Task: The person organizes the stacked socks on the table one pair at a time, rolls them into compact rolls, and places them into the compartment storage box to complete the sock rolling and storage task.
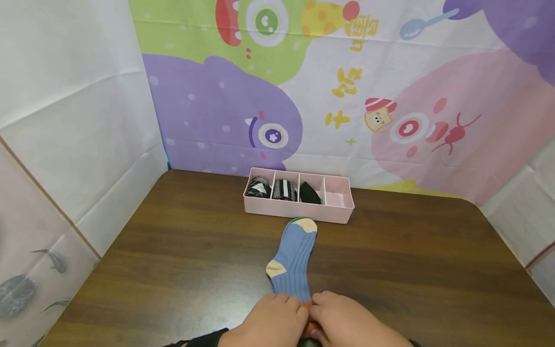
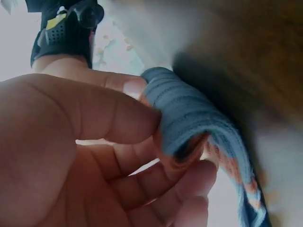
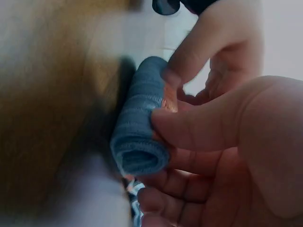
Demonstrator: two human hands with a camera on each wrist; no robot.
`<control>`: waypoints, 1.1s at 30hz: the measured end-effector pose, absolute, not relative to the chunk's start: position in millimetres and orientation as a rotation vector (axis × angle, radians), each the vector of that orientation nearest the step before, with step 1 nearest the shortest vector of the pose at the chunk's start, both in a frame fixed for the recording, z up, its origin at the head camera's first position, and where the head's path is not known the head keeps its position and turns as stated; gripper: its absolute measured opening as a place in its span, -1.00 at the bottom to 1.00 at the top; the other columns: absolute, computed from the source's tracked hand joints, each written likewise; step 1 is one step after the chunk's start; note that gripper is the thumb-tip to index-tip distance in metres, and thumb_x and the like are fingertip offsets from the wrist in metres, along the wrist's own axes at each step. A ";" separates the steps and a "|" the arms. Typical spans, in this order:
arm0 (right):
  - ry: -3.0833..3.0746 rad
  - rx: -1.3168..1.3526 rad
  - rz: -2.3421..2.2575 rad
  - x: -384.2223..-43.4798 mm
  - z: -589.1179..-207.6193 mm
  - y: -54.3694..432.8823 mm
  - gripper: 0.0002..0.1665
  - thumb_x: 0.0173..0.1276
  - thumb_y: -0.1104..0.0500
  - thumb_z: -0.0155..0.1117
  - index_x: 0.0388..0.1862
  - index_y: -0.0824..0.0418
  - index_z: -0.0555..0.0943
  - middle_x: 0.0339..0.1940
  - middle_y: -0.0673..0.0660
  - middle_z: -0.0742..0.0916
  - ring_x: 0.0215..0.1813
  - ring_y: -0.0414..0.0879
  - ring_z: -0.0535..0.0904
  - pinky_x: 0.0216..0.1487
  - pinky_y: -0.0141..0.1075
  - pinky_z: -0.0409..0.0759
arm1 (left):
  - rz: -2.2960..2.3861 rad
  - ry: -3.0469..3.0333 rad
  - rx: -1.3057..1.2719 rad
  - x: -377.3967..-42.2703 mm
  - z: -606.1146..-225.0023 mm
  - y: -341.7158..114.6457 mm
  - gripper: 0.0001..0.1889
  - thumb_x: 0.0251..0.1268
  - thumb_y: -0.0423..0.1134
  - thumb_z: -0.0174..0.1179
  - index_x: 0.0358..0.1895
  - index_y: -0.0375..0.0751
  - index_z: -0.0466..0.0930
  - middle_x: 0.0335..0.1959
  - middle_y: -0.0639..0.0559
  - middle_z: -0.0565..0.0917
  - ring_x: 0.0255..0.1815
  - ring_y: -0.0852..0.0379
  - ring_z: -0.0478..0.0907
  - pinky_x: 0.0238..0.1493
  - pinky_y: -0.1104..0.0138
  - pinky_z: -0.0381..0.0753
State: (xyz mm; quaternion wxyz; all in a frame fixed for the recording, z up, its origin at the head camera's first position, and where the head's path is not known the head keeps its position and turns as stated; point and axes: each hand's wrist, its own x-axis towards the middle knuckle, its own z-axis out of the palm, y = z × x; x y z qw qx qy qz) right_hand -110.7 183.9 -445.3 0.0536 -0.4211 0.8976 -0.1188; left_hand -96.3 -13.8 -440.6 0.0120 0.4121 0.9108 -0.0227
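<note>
A blue ribbed sock [image 1: 295, 255] with cream toe and heel lies flat, toe toward the pink box; a green edge shows at its toe. The end near me is rolled up, as the wrist views show: a blue roll [image 2: 182, 106] with orange bands. My left hand [image 1: 273, 320] pinches one side of this roll between thumb and fingers. On the other side, my right hand [image 1: 347, 318] pinches it too, its thumb pressing on the top of the roll [image 3: 137, 113]. From the head view, both hands hide most of the rolled part.
Just beyond the toe stands a pink divided box [image 1: 299, 210]. Three of its compartments hold rolled or folded dark socks [image 1: 284, 190]; the rightmost compartment [image 1: 335, 198] shows its bare bottom. A cartoon-printed cloth [image 1: 338, 159] hangs behind the brown table [image 1: 416, 260].
</note>
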 end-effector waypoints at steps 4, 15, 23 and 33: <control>2.607 -1.114 -0.589 -112.6 -443.4 185.6 -0.84 0.42 0.01 0.42 -0.32 -0.11 0.59 -0.45 -0.29 0.44 -0.37 -0.39 0.38 -0.28 -0.43 0.45 | 0.034 2.792 1.232 -96.8 -437.9 -15.1 -0.72 0.52 0.08 0.17 -0.04 -0.03 0.63 -0.31 0.15 0.63 -0.30 0.27 0.54 -0.30 0.37 0.52; 2.396 -0.842 -0.974 -114.1 -446.1 187.5 -0.90 0.52 0.08 0.28 -0.23 -0.07 0.54 -0.44 -0.26 0.57 -0.39 -0.36 0.49 -0.31 -0.38 0.52 | -0.044 2.800 1.164 -98.9 -434.7 -13.7 -0.81 0.39 -0.02 0.29 -0.08 0.03 0.68 -0.40 0.13 0.53 -0.44 0.20 0.45 -0.43 0.30 0.49; 2.506 -0.780 -0.977 -112.8 -451.4 185.1 -0.86 0.51 0.09 0.27 -0.30 -0.11 0.55 -0.45 -0.27 0.58 -0.40 -0.35 0.49 -0.32 -0.36 0.51 | -0.095 2.819 1.254 -98.8 -435.0 -15.5 -0.82 0.42 -0.09 0.27 -0.09 -0.08 0.71 -0.35 0.11 0.49 -0.41 0.21 0.40 -0.44 0.35 0.47; 2.520 -0.617 -0.992 -107.7 -447.0 182.3 -0.73 0.37 0.13 0.34 -0.52 -0.03 0.51 -0.63 -0.18 0.50 -0.56 -0.29 0.40 -0.53 -0.35 0.36 | -0.059 2.855 1.281 -96.2 -438.2 -13.8 -0.87 0.37 -0.17 0.28 -0.10 -0.04 0.72 -0.38 0.11 0.48 -0.43 0.19 0.39 -0.44 0.32 0.46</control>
